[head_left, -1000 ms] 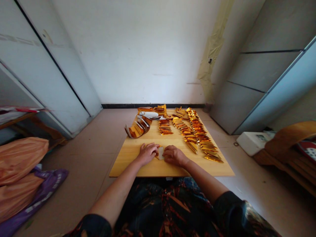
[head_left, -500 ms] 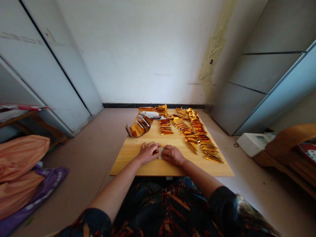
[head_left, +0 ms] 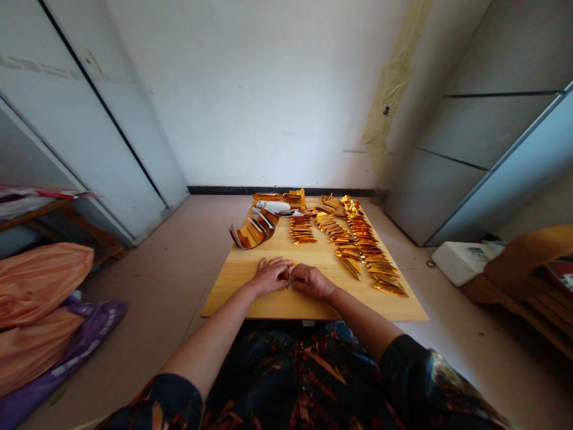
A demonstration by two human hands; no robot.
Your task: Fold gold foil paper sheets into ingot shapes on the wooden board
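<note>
The left hand [head_left: 271, 276] and right hand [head_left: 311, 282] pinch a small gold-foil sheet [head_left: 290, 278] between their fingers near the front edge of the wooden table [head_left: 233, 301], where squeezing too hard could crease or tear it.

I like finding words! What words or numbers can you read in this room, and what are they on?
Purple bag: white print, too blurred to read.
White plastic box: a small label, too small to read.
No other words or numbers can be read.

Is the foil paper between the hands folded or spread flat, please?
Folded, apparently: the foil paper shows as a narrow edge between the left hand and right hand.
</note>
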